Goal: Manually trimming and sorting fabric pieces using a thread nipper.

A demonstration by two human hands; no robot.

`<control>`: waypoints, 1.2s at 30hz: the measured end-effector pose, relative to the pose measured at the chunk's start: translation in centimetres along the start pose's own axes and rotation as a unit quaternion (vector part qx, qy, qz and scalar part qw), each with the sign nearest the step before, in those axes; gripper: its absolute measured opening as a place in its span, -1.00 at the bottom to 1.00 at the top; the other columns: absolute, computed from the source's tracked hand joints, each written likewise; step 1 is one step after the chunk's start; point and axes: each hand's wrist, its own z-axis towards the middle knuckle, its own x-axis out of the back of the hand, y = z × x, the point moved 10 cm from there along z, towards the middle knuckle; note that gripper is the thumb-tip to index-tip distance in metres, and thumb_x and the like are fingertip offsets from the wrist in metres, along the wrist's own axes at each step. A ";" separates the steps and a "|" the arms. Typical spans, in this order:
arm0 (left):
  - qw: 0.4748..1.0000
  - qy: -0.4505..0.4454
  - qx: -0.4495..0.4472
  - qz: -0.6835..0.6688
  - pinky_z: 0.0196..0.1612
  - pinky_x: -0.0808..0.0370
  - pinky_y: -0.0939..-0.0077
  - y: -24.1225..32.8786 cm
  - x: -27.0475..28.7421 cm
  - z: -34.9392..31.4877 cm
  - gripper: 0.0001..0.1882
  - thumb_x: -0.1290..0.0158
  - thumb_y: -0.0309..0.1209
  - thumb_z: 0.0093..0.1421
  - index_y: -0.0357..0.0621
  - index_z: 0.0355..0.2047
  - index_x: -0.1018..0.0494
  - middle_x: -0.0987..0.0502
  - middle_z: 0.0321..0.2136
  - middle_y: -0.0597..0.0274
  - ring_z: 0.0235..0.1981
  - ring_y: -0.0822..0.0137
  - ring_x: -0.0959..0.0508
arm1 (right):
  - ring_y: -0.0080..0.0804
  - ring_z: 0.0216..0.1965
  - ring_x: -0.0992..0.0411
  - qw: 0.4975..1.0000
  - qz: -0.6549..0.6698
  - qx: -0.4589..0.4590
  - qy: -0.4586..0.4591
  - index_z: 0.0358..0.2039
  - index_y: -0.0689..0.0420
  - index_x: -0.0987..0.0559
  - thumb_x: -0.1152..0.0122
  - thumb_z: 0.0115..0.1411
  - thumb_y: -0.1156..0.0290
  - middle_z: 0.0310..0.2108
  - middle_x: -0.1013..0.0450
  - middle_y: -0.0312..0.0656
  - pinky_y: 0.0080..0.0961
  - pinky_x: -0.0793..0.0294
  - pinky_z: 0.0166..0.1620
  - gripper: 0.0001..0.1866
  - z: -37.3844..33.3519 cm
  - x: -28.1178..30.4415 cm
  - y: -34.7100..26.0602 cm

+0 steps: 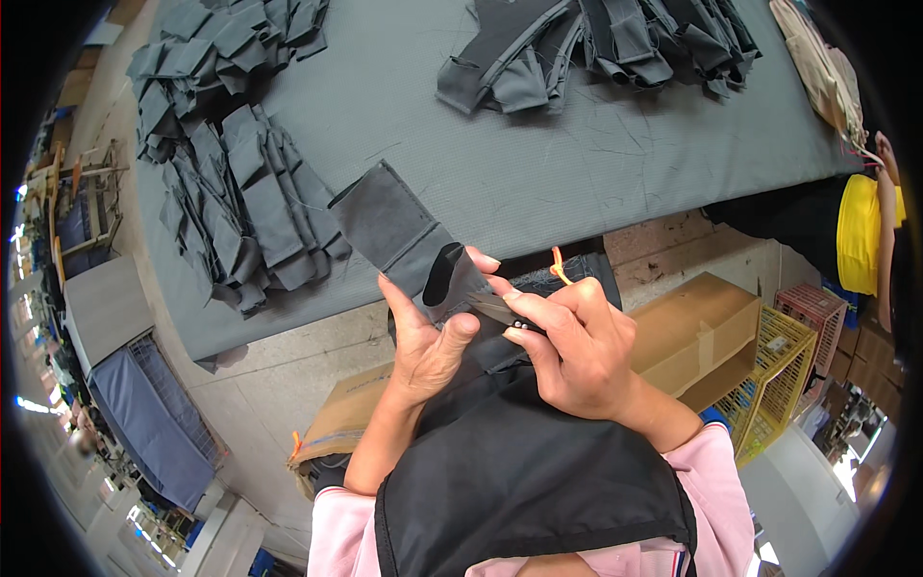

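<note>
My left hand (423, 351) grips a dark grey sewn fabric piece (389, 216), its thumb and fingers closed on the lower end. The far end reaches up over the table edge, and the near part is folded into an open loop. My right hand (582, 351) holds small metal thread snips (495, 310), pinched between thumb and fingers. The blades point left and touch or lie very close to the fabric next to my left fingers. Whether a thread lies between the blades is too small to tell.
A grey-covered table (385, 115) carries heaps of similar pieces (274, 202) at left and more pieces (615, 43) at the far side. Cardboard boxes (692, 337) and a yellow crate (774, 385) stand below. Another person's yellow sleeve (856, 236) shows at right.
</note>
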 end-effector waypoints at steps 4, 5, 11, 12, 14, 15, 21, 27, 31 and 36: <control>0.999 0.019 -0.018 0.028 -0.06 -0.45 0.35 -0.4 0.7 -0.2 -0.22 -0.16 -0.10 0.10 -0.20 0.10 0.05 -0.36 -0.09 0.01 -0.16 0.24 -0.49 | -0.45 -0.66 -0.23 1.000 -0.025 0.010 -0.007 -0.21 0.18 -0.54 -0.30 -0.11 0.46 -0.57 -0.23 -0.29 -0.54 -0.22 -0.60 -0.63 -0.1 0.0 -0.3; 0.998 0.038 -0.018 0.037 -0.17 -0.53 0.31 -0.5 1.0 -0.2 -0.21 -0.18 -0.06 0.06 -0.05 0.08 0.07 -0.35 -0.12 -0.03 -0.24 0.20 -0.52 | -0.46 -0.66 -0.22 0.999 -0.038 0.015 -0.010 -0.20 0.18 -0.54 -0.30 -0.11 0.46 -0.57 -0.22 -0.30 -0.54 -0.22 -0.60 -0.63 -0.2 0.0 -0.4; 1.000 0.011 -0.018 0.010 -0.04 -0.47 0.35 0.2 0.1 0.0 -0.24 -0.13 -0.12 0.13 -0.23 0.08 0.08 -0.33 -0.07 0.01 -0.15 0.25 -0.50 | -0.45 -0.65 -0.24 1.000 -0.010 0.007 0.025 -0.20 0.18 -0.54 -0.31 -0.13 0.49 -0.56 -0.23 -0.29 -0.57 -0.24 -0.58 -0.61 -0.3 0.8 -0.2; 1.000 0.012 -0.019 0.010 -0.04 -0.47 0.35 0.2 0.1 0.0 -0.24 -0.13 -0.12 0.13 -0.23 0.08 0.08 -0.33 -0.07 0.01 -0.15 0.25 -0.50 | -0.45 -0.65 -0.24 1.000 -0.009 0.008 0.025 -0.20 0.18 -0.54 -0.31 -0.13 0.49 -0.56 -0.23 -0.29 -0.57 -0.24 -0.58 -0.61 -0.2 0.9 -0.3; 1.000 0.012 -0.025 -0.004 -0.09 -0.50 0.33 0.2 0.0 0.1 -0.25 -0.13 -0.13 0.13 -0.15 0.07 0.11 -0.31 -0.07 0.00 -0.18 0.24 -0.52 | -0.44 -0.63 -0.26 1.000 0.004 0.008 -0.012 -0.23 0.18 -0.54 -0.33 -0.17 0.52 -0.54 -0.24 -0.28 -0.56 -0.26 -0.57 -0.61 0.1 0.5 -0.5; 1.000 0.011 -0.025 -0.004 -0.09 -0.50 0.33 0.2 -0.1 0.1 -0.25 -0.13 -0.13 0.13 -0.15 0.07 0.11 -0.31 -0.07 0.00 -0.18 0.24 -0.52 | -0.44 -0.63 -0.26 1.000 0.003 0.008 -0.011 -0.23 0.18 -0.54 -0.33 -0.17 0.52 -0.54 -0.24 -0.28 -0.56 -0.26 -0.57 -0.61 0.1 0.5 -0.6; 0.997 0.035 -0.052 0.042 -0.19 -0.55 0.27 0.6 0.2 0.3 -0.19 -0.18 -0.09 0.08 -0.09 0.11 0.10 -0.37 -0.14 0.02 -0.28 0.14 -0.56 | -0.41 -0.61 -0.31 0.999 0.022 -0.030 -0.020 -0.26 0.19 -0.54 -0.34 -0.17 0.52 -0.52 -0.26 -0.26 -0.54 -0.32 -0.55 -0.63 0.5 -0.1 -0.2; 0.996 0.059 -0.055 0.046 -0.19 -0.54 0.29 0.6 0.6 0.2 -0.15 -0.18 -0.06 0.06 -0.11 0.14 0.11 -0.37 -0.15 0.04 -0.29 0.17 -0.55 | -0.42 -0.63 -0.30 0.999 0.014 -0.032 -0.004 -0.26 0.19 -0.53 -0.33 -0.15 0.51 -0.54 -0.25 -0.26 -0.55 -0.32 -0.56 -0.65 0.1 -0.2 0.0; 0.996 0.066 -0.038 0.049 -0.19 -0.54 0.33 0.1 0.8 0.1 -0.12 -0.18 -0.01 0.04 -0.14 0.14 0.11 -0.39 -0.15 0.03 -0.29 0.20 -0.55 | -0.43 -0.62 -0.31 1.000 -0.020 -0.016 -0.018 -0.25 0.20 -0.53 -0.32 -0.13 0.52 -0.54 -0.26 -0.26 -0.55 -0.33 -0.56 -0.66 -0.2 -0.4 -0.2; 0.994 0.092 -0.028 0.054 -0.21 -0.53 0.38 0.6 1.5 0.4 -0.13 -0.18 0.01 0.03 -0.14 0.13 0.05 -0.42 -0.18 0.02 -0.30 0.22 -0.55 | -0.42 -0.61 -0.32 0.997 0.041 -0.057 0.029 -0.28 0.20 -0.54 -0.30 -0.11 0.53 -0.55 -0.25 -0.26 -0.52 -0.35 -0.53 -0.69 0.4 0.8 0.7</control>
